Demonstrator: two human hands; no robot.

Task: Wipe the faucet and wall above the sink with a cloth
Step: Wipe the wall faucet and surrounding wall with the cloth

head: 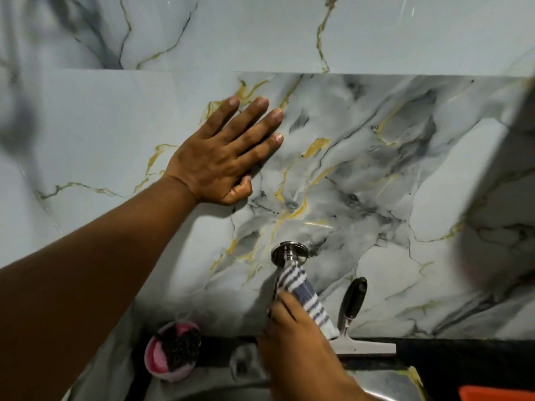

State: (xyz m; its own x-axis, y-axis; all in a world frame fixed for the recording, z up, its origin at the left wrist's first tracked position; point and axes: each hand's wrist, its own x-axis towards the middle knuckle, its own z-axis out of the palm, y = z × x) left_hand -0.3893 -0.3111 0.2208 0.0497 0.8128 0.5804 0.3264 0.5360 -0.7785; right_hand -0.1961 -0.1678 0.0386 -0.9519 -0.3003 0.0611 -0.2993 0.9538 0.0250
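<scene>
Head view: the left hand [223, 151] lies flat against the grey-white marble-patterned wall with gold veins [376, 175], well above the tap. Its grip is spread, the fingers straight and slightly fanned, palm on the tile.

Lower down, a chrome faucet [289, 251] comes out of the wall at a round shiny flange. Only the flange and a short piece of stem show, because a blue-and-white striped cloth [304, 290] is wrapped over the rest. The right hand [292, 328] comes up from the bottom edge, and its grip is closed round the cloth on the faucet body, though it is somewhat blurred.

Just right of the cloth, a squeegee with a black handle and a pale blade [354, 299] leans upright on the wall, its blade resting at the back edge of the dark surface [448, 347]. Near the sink's back left corner is a pink round bowl holding a dark scouring pad [173, 350]. The steel sink [376, 382] lies below. An orange object [498, 394] shows at the bottom right corner, too cropped to identify.
</scene>
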